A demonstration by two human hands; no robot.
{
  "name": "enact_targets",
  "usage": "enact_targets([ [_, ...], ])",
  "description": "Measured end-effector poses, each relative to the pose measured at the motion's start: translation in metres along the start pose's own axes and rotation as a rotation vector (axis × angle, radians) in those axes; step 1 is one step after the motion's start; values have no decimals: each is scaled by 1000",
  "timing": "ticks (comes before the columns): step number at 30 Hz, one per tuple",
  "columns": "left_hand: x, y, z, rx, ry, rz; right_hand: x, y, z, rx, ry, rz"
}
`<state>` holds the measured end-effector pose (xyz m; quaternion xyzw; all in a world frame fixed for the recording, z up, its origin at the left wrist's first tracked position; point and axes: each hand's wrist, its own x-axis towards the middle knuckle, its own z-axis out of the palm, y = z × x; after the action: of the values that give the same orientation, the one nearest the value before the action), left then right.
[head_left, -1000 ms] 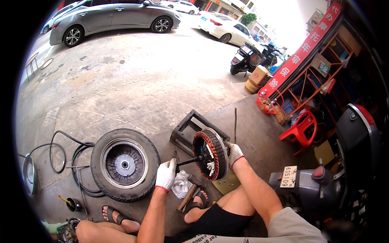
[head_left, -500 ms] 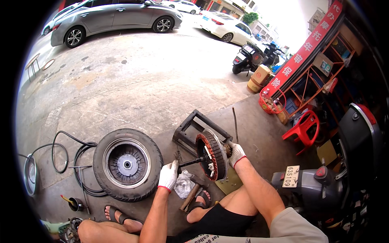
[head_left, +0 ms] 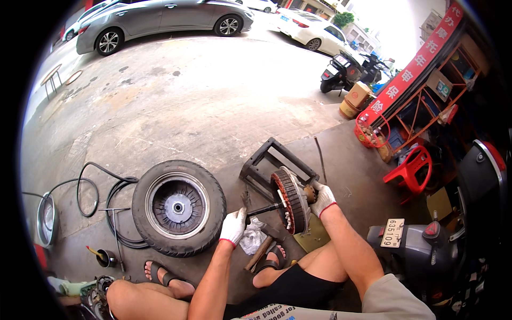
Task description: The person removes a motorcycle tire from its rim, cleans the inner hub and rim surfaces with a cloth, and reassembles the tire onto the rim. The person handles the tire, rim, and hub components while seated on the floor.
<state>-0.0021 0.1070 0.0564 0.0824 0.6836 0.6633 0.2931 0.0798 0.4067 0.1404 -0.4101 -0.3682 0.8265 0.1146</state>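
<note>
My left hand [head_left: 233, 226], in a white glove with red cuff, is closed round the near end of a black shaft [head_left: 264, 209] of a motor stator [head_left: 288, 201] with copper windings and white wires. My right hand [head_left: 323, 198], also gloved, grips the stator's other end at a dark brass-coloured hub [head_left: 310, 193]. A black metal frame [head_left: 257, 163] stands just behind the stator. Below it lie crumpled white plastic [head_left: 251, 242], a hammer [head_left: 258, 253] and an olive board [head_left: 308, 239]. Left of my hands lies a tyred wheel [head_left: 150, 224] with an open hub.
Hoses [head_left: 97, 186], a T-bar [head_left: 117, 240], a small can [head_left: 107, 260] and a basin [head_left: 47, 226] are left. A scooter [head_left: 410, 256], red chair [head_left: 415, 168], basket [head_left: 367, 133] and shelving [head_left: 437, 101] line the right. A rod [head_left: 320, 157] is near the frame; cars [head_left: 160, 21] stand beyond.
The stator has turned more edge-on, with both hands still on it and moved a little right in the picture. The whole view has shifted rightward and slightly up.
</note>
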Motion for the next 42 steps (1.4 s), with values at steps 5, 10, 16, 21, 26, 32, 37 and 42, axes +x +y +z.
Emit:
enact_targets([
  [5,0,-7,2,140,-36,-10,-14,1,3,30,11,-38],
  [10,-3,-7,-3,204,-14,-9,-16,1,10,20,-40,-10],
  [16,-1,-11,-2,184,-36,-51,-13,1,11,-4,11,-18],
  [21,-1,-10,1,171,-44,-63,-7,-2,2,-10,-2,-3],
  [26,1,-9,-3,215,-71,-114,-14,0,12,-33,8,-6],
  [32,1,-14,0,207,-47,-63,-10,0,9,-46,23,-24],
  [37,0,-13,0,201,-48,-73,-7,0,4,-64,32,-31],
  [42,3,-19,1,194,-37,-70,-2,1,3,-82,58,-12],
])
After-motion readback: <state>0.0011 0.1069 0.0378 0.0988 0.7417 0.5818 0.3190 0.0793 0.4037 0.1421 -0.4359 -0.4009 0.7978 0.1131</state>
